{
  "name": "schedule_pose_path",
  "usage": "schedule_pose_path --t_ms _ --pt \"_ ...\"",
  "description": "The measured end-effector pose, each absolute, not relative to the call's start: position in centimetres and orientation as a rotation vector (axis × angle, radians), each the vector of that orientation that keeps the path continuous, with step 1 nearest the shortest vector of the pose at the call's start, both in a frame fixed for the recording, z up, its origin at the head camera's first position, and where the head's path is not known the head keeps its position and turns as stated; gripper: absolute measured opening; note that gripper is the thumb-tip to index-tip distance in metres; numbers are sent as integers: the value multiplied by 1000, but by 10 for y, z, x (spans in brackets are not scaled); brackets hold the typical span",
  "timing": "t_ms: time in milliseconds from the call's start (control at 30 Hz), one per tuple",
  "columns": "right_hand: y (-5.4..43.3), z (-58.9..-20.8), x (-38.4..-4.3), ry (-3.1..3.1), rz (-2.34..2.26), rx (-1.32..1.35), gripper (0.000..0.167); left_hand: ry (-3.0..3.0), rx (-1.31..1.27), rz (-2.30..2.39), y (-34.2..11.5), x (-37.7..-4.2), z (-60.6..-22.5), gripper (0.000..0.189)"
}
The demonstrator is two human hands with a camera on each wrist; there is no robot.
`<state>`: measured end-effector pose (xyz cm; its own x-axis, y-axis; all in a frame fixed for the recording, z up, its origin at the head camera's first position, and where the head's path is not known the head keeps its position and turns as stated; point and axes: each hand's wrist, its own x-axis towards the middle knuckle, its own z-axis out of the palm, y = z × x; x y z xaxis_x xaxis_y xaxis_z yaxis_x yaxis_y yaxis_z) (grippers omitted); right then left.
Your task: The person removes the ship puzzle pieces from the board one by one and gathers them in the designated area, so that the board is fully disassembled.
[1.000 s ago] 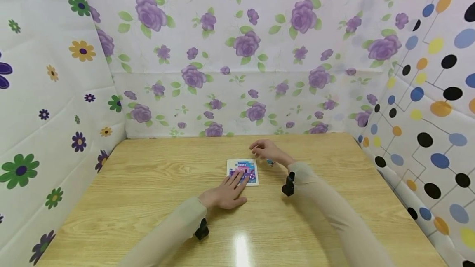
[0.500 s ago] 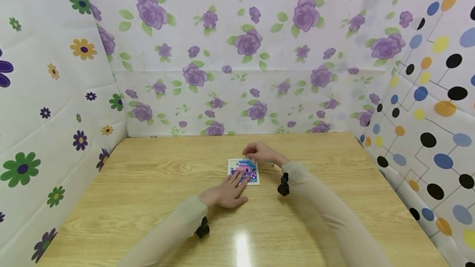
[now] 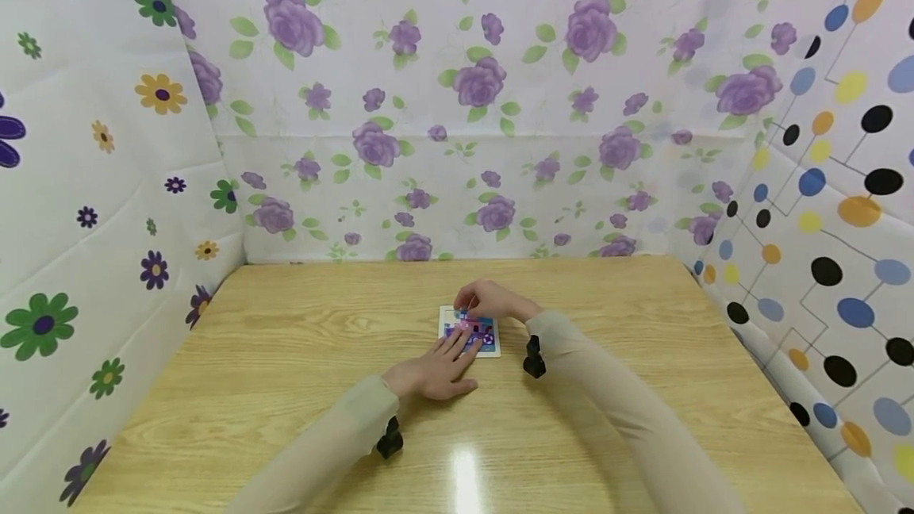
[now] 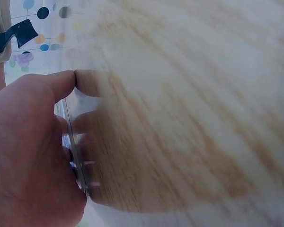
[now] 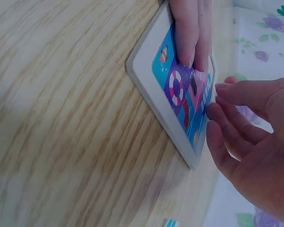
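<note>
A small jigsaw puzzle (image 3: pixel 488 322) in a white frame, with a pink and purple ship picture, lies on the wooden table. My left hand (image 3: pixel 435 371) rests flat with straight fingers across its lower part; in the right wrist view two of its fingertips (image 5: pixel 185 45) lie on the picture. My right hand (image 3: pixel 493 300) arches over the upper edge, fingers bent down and thumb tip close to the index fingertip. I cannot tell whether a puzzle piece is between them. The left wrist view shows my left thumb (image 4: pixel 61 85) at the tabletop.
A small blue-and-white striped piece (image 5: pixel 170 222) lies on the table right of the puzzle. Floral cloth (image 3: pixel 478 86) hangs behind the table (image 3: pixel 321 316), with a dotted cloth (image 3: pixel 828 268) at the right and a daisy-printed one (image 3: pixel 107 181) at the left.
My right hand has moved left and slightly toward me, from beyond the puzzle's upper right corner to over its upper edge, with its fingers drawing closer together. The left hand stays put.
</note>
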<state>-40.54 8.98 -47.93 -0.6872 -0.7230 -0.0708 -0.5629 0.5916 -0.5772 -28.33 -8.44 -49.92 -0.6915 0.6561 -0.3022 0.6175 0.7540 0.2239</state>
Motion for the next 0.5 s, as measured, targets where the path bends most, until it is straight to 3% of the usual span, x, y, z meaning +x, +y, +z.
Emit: schedule_pose_path --t_ms 500 --pt "77 -475 -405 2543 -578 -1045 22 2580 974 150 -86 -281 -495 74"
